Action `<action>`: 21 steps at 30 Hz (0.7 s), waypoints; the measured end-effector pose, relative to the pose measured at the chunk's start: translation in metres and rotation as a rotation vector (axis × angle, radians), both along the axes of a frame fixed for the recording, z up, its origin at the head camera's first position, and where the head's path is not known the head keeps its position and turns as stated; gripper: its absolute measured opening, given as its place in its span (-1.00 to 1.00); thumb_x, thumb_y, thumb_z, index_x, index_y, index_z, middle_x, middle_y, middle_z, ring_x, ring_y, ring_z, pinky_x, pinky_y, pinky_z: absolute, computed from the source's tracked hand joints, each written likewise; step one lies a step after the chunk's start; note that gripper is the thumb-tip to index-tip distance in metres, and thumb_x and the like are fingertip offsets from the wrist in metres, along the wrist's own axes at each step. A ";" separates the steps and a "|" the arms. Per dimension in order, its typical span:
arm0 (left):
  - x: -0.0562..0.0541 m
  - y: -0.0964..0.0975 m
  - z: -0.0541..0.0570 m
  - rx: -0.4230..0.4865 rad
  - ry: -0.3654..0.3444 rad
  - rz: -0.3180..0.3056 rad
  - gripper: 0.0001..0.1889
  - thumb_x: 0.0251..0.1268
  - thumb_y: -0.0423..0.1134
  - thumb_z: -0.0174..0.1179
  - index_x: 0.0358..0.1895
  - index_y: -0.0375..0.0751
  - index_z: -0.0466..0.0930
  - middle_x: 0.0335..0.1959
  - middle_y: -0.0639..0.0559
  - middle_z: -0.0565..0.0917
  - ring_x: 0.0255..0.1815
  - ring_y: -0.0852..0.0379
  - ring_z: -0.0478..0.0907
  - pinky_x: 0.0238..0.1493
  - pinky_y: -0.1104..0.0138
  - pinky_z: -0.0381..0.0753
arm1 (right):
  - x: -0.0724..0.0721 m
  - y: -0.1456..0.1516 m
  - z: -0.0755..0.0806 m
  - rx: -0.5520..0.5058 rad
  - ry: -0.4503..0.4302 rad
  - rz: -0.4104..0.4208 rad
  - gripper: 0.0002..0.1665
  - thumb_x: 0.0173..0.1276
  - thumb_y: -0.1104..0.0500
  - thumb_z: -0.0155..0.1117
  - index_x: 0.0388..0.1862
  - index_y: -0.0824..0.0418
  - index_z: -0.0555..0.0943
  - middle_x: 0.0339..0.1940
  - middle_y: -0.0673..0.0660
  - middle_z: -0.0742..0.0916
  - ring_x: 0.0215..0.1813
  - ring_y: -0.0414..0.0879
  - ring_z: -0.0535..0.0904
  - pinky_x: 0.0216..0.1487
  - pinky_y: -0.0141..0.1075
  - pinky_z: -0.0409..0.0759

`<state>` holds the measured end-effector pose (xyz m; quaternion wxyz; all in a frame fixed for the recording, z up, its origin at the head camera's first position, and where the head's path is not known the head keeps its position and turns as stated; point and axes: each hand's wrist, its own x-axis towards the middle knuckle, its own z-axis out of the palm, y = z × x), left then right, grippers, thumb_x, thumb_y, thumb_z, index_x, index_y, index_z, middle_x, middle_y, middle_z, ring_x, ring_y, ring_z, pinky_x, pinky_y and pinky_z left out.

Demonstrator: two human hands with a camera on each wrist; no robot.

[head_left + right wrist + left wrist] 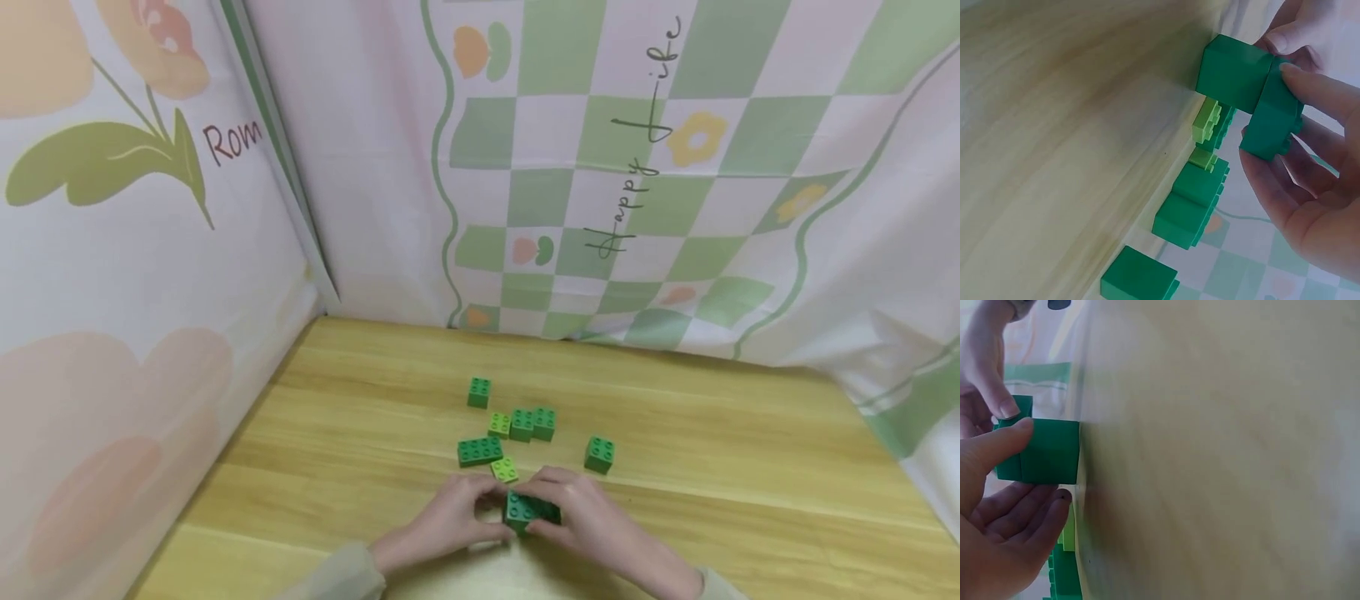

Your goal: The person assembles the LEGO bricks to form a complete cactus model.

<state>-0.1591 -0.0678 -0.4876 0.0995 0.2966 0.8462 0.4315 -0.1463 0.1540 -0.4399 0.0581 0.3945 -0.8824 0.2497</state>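
Two dark green toy building bricks are joined near the table's front. The lower brick (1232,72) is a tall block close over the wooden table. An upper brick (1268,122) sits studded on top of it and overhangs toward the right hand. My left hand (452,514) pinches the joined bricks from the left, its thumb on the near side at the seam and its fingers on the far side. From the right, my right hand (594,518) grips the overhanging upper brick between thumb and fingers. Just beyond the hands lies a flat lime brick (505,470).
A long dark green brick (480,452) and another lime brick (499,425) lie beyond on the table (360,400). Two small dark green bricks (522,424) stand side by side, with one farther back (479,392) and one to the right (599,455). Printed cloth (390,208) borders the table.
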 end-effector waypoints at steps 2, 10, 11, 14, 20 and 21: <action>0.001 0.000 0.000 0.015 -0.005 0.002 -0.55 0.07 -0.14 0.47 0.07 -0.11 0.63 -0.06 0.11 0.75 -0.07 0.40 0.65 0.01 0.57 0.64 | 0.000 0.000 -0.002 -0.008 -0.002 -0.003 -0.50 0.08 0.15 0.54 0.06 0.11 0.69 -0.09 0.01 0.79 -0.10 -0.18 0.72 -0.10 -0.40 0.75; 0.002 0.000 0.001 0.039 -0.027 0.000 -0.59 0.10 -0.21 0.45 0.05 -0.14 0.64 -0.07 0.08 0.75 -0.08 0.41 0.65 0.00 0.59 0.65 | 0.000 0.003 -0.005 -0.041 -0.033 -0.006 -0.53 0.10 0.13 0.53 0.03 0.15 0.68 -0.08 0.01 0.78 -0.09 -0.17 0.71 -0.10 -0.42 0.74; 0.002 0.000 0.001 0.040 -0.029 -0.001 -0.59 0.10 -0.22 0.45 0.05 -0.15 0.64 -0.07 0.07 0.75 -0.08 0.41 0.65 0.00 0.59 0.65 | 0.001 0.003 -0.005 -0.046 -0.040 -0.008 -0.54 0.12 0.12 0.52 0.03 0.14 0.68 -0.08 0.01 0.78 -0.09 -0.17 0.71 -0.10 -0.42 0.74; 0.002 0.001 0.001 0.045 -0.026 -0.007 -0.61 0.11 -0.24 0.45 0.04 -0.17 0.64 -0.08 0.05 0.76 -0.10 0.41 0.65 -0.02 0.59 0.65 | 0.000 0.004 -0.002 -0.075 -0.046 -0.013 -0.60 0.17 0.10 0.49 -0.01 0.14 0.69 -0.09 0.00 0.78 -0.10 -0.18 0.71 -0.10 -0.39 0.75; 0.001 0.002 0.003 0.033 -0.017 -0.010 -0.62 0.08 -0.26 0.46 0.01 -0.17 0.65 -0.09 0.04 0.77 -0.13 0.41 0.66 -0.04 0.60 0.65 | -0.009 0.009 0.003 -0.162 -0.028 -0.017 -0.72 0.20 0.20 0.46 -0.09 0.19 0.70 -0.19 0.09 0.80 -0.20 -0.11 0.71 -0.18 -0.34 0.77; 0.001 0.002 0.003 0.035 -0.020 -0.010 -0.62 0.08 -0.27 0.46 0.01 -0.17 0.65 -0.09 0.04 0.77 -0.13 0.40 0.66 -0.04 0.60 0.65 | -0.011 0.009 0.004 -0.167 -0.024 -0.019 -0.73 0.21 0.21 0.45 -0.09 0.19 0.70 -0.20 0.10 0.80 -0.22 -0.10 0.71 -0.19 -0.34 0.77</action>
